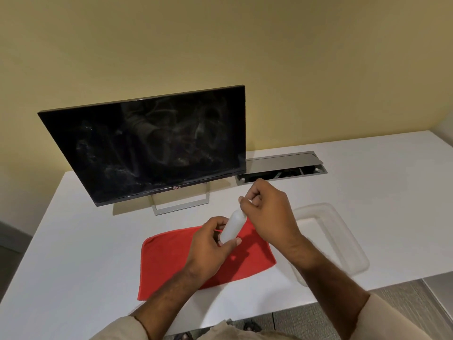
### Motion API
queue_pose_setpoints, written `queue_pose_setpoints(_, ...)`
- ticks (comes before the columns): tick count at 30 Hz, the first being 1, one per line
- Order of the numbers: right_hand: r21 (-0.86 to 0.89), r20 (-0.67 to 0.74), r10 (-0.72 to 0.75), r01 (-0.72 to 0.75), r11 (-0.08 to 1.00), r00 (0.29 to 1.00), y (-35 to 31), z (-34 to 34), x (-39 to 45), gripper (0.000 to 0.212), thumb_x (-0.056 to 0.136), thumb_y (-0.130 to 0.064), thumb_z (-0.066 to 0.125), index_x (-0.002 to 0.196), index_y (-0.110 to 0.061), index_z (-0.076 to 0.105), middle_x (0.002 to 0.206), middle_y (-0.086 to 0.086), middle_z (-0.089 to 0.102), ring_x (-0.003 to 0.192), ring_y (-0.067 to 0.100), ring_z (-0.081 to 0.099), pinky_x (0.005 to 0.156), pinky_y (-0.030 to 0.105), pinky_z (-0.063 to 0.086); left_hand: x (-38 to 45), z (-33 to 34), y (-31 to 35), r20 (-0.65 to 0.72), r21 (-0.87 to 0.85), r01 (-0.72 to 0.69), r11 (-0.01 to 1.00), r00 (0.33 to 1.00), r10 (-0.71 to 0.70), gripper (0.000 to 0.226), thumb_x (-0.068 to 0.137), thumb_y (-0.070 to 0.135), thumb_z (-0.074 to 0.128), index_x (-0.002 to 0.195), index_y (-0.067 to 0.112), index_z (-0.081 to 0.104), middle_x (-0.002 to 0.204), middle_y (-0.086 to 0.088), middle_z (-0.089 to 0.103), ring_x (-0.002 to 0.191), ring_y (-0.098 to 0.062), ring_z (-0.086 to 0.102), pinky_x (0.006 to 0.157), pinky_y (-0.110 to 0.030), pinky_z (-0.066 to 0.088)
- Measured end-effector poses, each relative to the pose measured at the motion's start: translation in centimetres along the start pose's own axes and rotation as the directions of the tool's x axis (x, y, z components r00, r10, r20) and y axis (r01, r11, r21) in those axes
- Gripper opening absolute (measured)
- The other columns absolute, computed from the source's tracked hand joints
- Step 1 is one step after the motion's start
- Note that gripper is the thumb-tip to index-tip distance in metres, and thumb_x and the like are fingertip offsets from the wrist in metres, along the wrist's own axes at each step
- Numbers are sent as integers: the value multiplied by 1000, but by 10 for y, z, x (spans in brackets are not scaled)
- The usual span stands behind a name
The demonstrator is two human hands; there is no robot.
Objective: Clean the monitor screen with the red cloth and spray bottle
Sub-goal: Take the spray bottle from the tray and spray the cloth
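Observation:
A black monitor [152, 146] stands on the white desk, its dark screen covered in pale smears. In front of it a red cloth [169, 256] lies flat on the desk. Above the cloth I hold a small white spray bottle [232, 225], tilted. My left hand [208, 244] grips the bottle's lower body. My right hand [267, 207] has its fingers curled round the bottle's top, which hides the nozzle.
A translucent plastic tray [343, 239] sits at the right near the desk's [73, 253] front edge. A grey cable hatch [282, 165] lies open behind my right hand. The desk's front edge runs just below the cloth; carpet shows beyond it.

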State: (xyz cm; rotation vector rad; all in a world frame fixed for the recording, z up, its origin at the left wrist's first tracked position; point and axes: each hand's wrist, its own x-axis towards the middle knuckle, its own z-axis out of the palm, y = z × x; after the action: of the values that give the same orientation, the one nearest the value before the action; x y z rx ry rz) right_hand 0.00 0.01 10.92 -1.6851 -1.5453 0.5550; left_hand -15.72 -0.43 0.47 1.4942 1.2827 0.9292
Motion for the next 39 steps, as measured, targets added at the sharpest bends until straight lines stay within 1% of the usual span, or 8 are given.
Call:
queue_pose_setpoints(4, -8, 7, -174, 174, 985, 985, 4, 11, -10, 11, 92, -32, 65, 97, -22, 62, 79, -7, 60, 72, 8, 54, 63, 20, 47, -2, -10, 1, 16, -141, 75, 987, 997, -73, 38, 74, 12, 84, 106, 25, 68, 99, 6, 73, 83, -19, 67, 68, -26, 56)
queue_pose_setpoints(6, -67, 57, -231, 234, 970, 971, 12, 18, -18, 31, 94, -40, 60, 122, -27, 60, 99, -10, 62, 89, 3, 54, 77, 19, 48, -4, -15, 3, 51, -195, 94, 976, 995, -86, 35, 78, 6, 80, 109, 18, 69, 96, 3, 74, 76, -15, 66, 68, -27, 55)
queue_pose_setpoints(10, -150, 234, -200, 238, 960, 951, 26, 35, -31, 69, 91, -60, 49, 151, -48, 16, 126, -12, 58, 104, -1, 50, 87, 9, 36, -10, -23, 8, 137, -260, 106, 960, 988, -72, 28, 84, -5, 70, 110, 5, 69, 80, 4, 70, 69, -8, 60, 69, -24, 50)
queue_pose_setpoints(17, -61, 263, -129, 150, 987, 956, 42, 61, -41, 96, 84, -56, 62, 150, -52, -8, 139, -13, 54, 85, -18, 50, 69, -10, 28, -19, -29, 8, 271, -270, 140, 953, 960, -65, 33, 85, -8, 68, 114, 7, 67, 74, 9, 62, 70, -11, 50, 66, -23, 46)
queue_pose_setpoints(25, 47, 216, -138, 131, 990, 967, 44, 72, -51, 98, 89, -41, 67, 150, -52, -8, 144, -5, 48, 105, 7, 59, 87, 27, 57, -22, -27, 6, 228, -183, 153, 971, 968, -109, 24, 81, -9, 69, 102, 3, 71, 94, -28, 61, 77, -26, 52, 73, -44, 50)
queue_pose_setpoints(32, 53, 175, -88, 80, 995, 981, 42, 82, -62, 87, 93, -37, 62, 147, -56, -4, 136, -3, 53, 107, 16, 64, 90, 41, 58, -32, -19, -3, 202, -151, 173, 973, 969, -141, 20, 76, -13, 64, 82, 6, 68, 73, -3, 50, 63, -14, 40, 61, -30, 39)
queue_pose_setpoints(36, 94, 113, -61, 50, 994, 992, 51, 84, -64, 78, 95, -35, 59, 148, -53, 4, 129, -16, 51, 103, 8, 63, 88, 26, 57, -30, -21, -6, 252, -147, 126, 981, 964, -86, 25, 80, 0, 73, 99, 16, 71, 77, -6, 52, 65, -19, 42, 66, -31, 44)
queue_pose_setpoints(39, 82, 71, -73, 67, 994, 995, 62, 79, -65, 69, 98, -34, 53, 147, -55, 9, 121, -33, 45, 100, -11, 58, 75, 5, 50, -25, -32, -20, 206, -193, 288, 938, 947, -248, 53, 81, 5, 77, 130, 14, 59, 93, -1, 58, 71, -13, 49, 76, -19, 52)
